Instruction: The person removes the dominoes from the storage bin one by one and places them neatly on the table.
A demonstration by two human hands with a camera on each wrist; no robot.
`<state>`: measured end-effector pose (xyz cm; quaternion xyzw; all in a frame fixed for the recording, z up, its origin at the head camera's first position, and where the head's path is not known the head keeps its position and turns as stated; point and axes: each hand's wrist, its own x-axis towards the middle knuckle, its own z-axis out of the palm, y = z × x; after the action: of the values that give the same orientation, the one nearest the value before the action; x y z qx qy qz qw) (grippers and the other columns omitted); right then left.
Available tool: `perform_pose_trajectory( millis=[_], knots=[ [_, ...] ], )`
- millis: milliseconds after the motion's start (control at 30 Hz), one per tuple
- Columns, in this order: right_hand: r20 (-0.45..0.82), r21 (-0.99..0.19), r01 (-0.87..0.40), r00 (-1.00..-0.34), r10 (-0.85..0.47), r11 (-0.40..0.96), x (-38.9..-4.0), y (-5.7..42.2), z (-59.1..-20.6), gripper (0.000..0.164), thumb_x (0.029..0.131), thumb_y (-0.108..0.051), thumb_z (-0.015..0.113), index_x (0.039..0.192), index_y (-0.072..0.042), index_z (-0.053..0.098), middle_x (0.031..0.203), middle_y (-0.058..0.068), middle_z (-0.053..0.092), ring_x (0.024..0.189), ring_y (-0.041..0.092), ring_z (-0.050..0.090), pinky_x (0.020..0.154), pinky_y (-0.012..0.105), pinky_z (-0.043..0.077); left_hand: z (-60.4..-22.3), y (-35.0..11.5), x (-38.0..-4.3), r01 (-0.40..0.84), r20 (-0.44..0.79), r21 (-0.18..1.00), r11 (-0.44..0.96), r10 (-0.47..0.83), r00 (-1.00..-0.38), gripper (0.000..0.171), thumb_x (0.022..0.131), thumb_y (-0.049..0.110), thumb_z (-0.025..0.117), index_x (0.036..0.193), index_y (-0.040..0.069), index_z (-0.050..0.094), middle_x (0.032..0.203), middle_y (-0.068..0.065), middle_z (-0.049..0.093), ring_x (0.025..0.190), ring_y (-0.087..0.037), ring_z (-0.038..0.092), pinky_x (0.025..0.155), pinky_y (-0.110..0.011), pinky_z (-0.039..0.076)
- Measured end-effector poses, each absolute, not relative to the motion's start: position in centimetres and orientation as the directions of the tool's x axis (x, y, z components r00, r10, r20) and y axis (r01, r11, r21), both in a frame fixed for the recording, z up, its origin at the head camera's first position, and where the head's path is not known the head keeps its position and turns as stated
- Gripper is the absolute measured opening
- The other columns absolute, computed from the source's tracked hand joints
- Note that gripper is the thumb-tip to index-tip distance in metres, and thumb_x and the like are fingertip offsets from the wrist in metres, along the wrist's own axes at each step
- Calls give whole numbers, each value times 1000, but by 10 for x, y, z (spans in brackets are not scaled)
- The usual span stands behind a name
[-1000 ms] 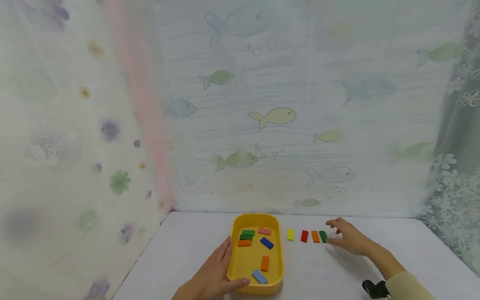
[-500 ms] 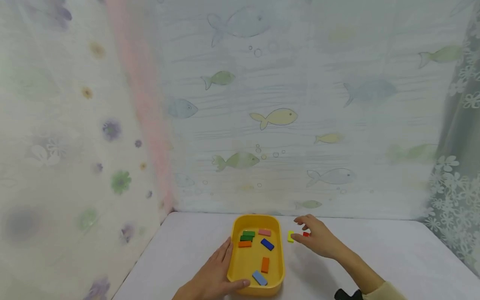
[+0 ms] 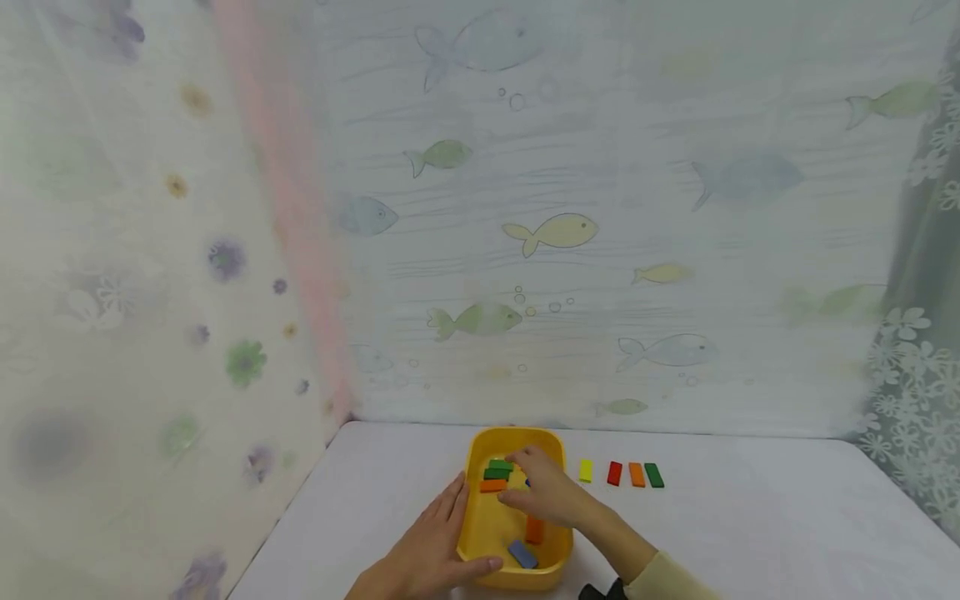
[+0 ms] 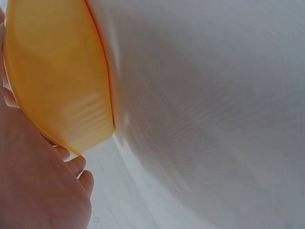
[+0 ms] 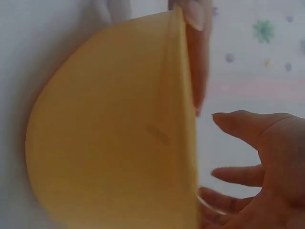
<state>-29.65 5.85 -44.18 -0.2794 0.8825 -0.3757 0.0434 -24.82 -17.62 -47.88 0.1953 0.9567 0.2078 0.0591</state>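
Left hand [image 3: 427, 554]: extended forward, palm down, fingers straight and together, thumb spread toward the right. Right hand [image 3: 543, 492]: reaching forward and to the left from a light sleeve [image 3: 667, 579], fingers loosely spread and slightly bent. Whether its fingertips hold anything cannot be determined.

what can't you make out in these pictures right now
- Head view: the right hand covers part of the yellow tray, hiding blocks under it and whether it holds one.
- Right wrist view: the tray's wall blocks its inside.
- Left wrist view: the left hand is cut off by the edge.
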Motion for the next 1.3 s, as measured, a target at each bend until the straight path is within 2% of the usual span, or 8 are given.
perform_pose_trajectory(
  millis=[200, 400, 567, 767, 900, 1000, 1133, 1300],
  knots=[
    [5, -688, -343, -884, -468, 640, -303, 32, -464, 77, 90, -28, 78, 146, 12, 44, 148, 34, 43, 132, 46, 49, 108, 65, 40, -482, -177, -247, 377, -13, 446, 812, 427, -904, 109, 92, 74, 54, 163, 1, 16, 172, -14, 9, 153, -36, 24, 118, -63, 28],
    [-19, -662, -307, -905, -425, 683, -308, 21, -478, 83, 89, -26, 78, 150, 13, 37, 151, 35, 38, 140, 50, 38, 111, 67, 35, -482, -176, -247, 396, 4, 433, 810, 437, -900, 108, 92, 74, 52, 163, 1, 16, 172, -13, 11, 153, -35, 25, 119, -61, 28],
    [5, -608, -358, -894, -448, 708, -314, 17, -482, 75, 87, -28, 78, 145, 10, 48, 147, 28, 46, 137, 46, 44, 112, 64, 36, -481, -177, -246, 401, 12, 432, 808, 440, -898, 108, 92, 74, 52, 163, 0, 16, 171, -14, 10, 153, -35, 24, 119, -61, 27],
    [-6, -612, -409, -854, -521, 677, -319, 14, -485, 58, 84, -27, 80, 132, 1, 62, 129, 13, 55, 118, 31, 54, 105, 54, 47, -479, -179, -246, 400, 11, 419, 815, 436, -900, 110, 92, 76, 51, 162, -1, 17, 171, -14, 10, 154, -35, 23, 120, -60, 27],
    [-19, -615, -428, -831, -556, 662, -319, 15, -487, 56, 84, -31, 82, 129, -3, 64, 122, 7, 54, 107, 23, 55, 101, 48, 51, -477, -179, -247, 399, 4, 420, 815, 438, -899, 110, 92, 75, 52, 162, -1, 17, 171, -14, 9, 154, -36, 23, 119, -61, 27],
    [-33, -616, -443, -812, -583, 651, -316, 18, -486, 60, 83, -33, 83, 132, -6, 63, 125, 6, 53, 107, 19, 56, 101, 47, 51, -478, -179, -247, 386, -9, 428, 817, 431, -902, 109, 92, 75, 53, 163, 0, 17, 172, -13, 9, 154, -35, 23, 119, -61, 28],
    [-54, -634, -461, -775, -630, 621, -311, 23, -482, 64, 79, -26, 86, 136, -8, 62, 129, 4, 53, 111, 16, 55, 104, 46, 50, -479, -179, -247, 369, -24, 438, 820, 420, -907, 109, 91, 76, 53, 163, 2, 18, 172, -11, 8, 154, -35, 23, 118, -62, 28],
    [-97, -672, -441, -744, -661, 595, -311, 29, -476, 52, 84, -18, 83, 132, -11, 66, 127, 0, 52, 109, 14, 53, 106, 45, 48, -479, -179, -247, 365, -27, 442, 819, 419, -908, 109, 91, 76, 52, 163, 1, 18, 172, -11, 8, 154, -34, 22, 119, -61, 26]
  ],
)
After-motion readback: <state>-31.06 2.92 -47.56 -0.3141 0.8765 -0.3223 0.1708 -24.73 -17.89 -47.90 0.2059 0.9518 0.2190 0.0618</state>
